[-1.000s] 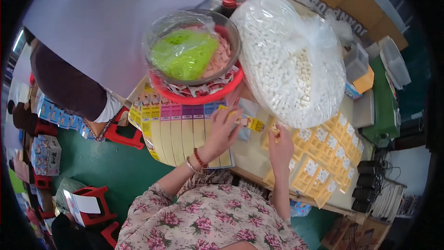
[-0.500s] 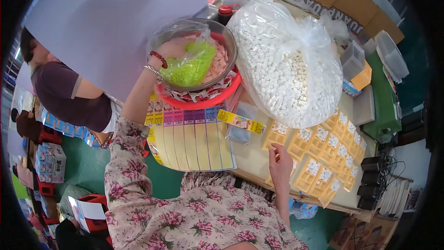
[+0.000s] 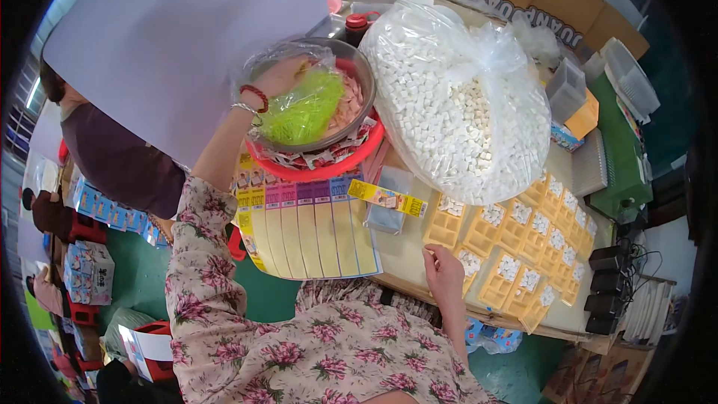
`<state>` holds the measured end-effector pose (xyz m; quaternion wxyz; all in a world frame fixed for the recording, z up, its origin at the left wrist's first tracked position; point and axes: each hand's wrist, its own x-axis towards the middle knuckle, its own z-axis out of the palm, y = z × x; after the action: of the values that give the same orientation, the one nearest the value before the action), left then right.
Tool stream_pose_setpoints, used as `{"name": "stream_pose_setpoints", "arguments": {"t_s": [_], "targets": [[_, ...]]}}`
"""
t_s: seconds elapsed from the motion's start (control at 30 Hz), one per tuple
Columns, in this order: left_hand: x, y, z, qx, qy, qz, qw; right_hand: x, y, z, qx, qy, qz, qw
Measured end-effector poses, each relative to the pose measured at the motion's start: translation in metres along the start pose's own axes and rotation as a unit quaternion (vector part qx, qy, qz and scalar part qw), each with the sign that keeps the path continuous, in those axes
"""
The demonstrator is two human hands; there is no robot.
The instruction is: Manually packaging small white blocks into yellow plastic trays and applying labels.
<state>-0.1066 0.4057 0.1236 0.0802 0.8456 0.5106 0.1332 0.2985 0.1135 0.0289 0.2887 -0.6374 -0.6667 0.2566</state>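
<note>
My left hand (image 3: pixel 283 76) reaches into a grey metal bowl (image 3: pixel 368 84), at a clear plastic bag of thin bright green pieces (image 3: pixel 303 108). Plastic blurs its fingers, so their grip is unclear. Pale pink pieces (image 3: pixel 348 105) lie in the bowl beside the bag. Over the table's front edge, my right hand (image 3: pixel 446 273) is closed in a pinch, and whatever it may hold is too small to make out. Just beyond it are yellow compartment trays (image 3: pixel 482 233), several with small white pieces in one compartment.
A big clear bag of white cubes (image 3: pixel 426 97) stands right of the bowl. Beneath the bowl is a red basin (image 3: pixel 299 173) with small packets. Printed label sheets (image 3: pixel 314 239) and a yellow strip (image 3: pixel 387 198) lie nearer. A person (image 3: pixel 120 157) is at the left.
My right hand has drawn slightly left and nearer to me, its fingers now pinched together. My left hand stays at the green bag. The whole view has shifted a little.
</note>
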Motion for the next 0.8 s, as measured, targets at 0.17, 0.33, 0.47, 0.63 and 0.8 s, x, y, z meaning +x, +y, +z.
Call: {"name": "stream_pose_setpoints", "arguments": {"t_s": [0.17,0.33,0.47,0.63,0.8], "targets": [[-0.011,-0.016,-0.011,-0.084,0.022,-0.165,0.982,-0.008,0.017,0.003,-0.006,0.036,-0.037,0.999],[-0.008,0.001,0.018,0.021,0.043,0.051,0.998,-0.007,0.013,0.009,-0.001,0.022,-0.047,0.999],[0.000,0.010,0.023,-0.025,0.037,0.016,0.999,-0.007,0.002,0.018,0.015,-0.003,-0.060,0.998],[-0.001,-0.002,0.007,-0.079,0.148,-0.111,0.980,-0.013,0.001,0.016,0.018,-0.073,-0.055,0.996],[-0.002,0.004,-0.017,-0.083,0.237,-0.110,0.962,-0.016,0.012,0.016,-0.002,-0.090,-0.058,0.994]]}}
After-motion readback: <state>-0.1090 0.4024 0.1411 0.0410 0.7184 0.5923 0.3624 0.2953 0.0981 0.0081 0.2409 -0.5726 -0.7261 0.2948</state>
